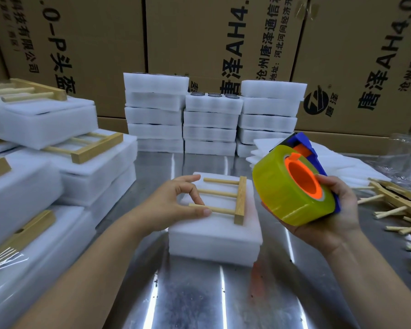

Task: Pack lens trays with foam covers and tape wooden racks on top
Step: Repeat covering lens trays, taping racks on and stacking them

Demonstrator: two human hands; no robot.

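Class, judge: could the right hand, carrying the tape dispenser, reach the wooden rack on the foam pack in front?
Probably yes. The right hand holds the tape dispenser just right of the wooden rack, with nothing between them; the left hand holds only its dowel ends.

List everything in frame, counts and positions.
foam pack: one, white, table centre
wooden rack: one, tan, on that pack
tape dispenser: one, blue, yellow roll, orange core, in right hand
foam tray stacks: three, white, back centre
racked packs: several, white and tan, piled left
foam sheets: loose pile, white, back right
loose rack parts: many, tan, right edge
cardboard boxes: several, brown, behind
table: one, shiny metal
left hand: pinches a rack dowel
right hand: grips dispenser
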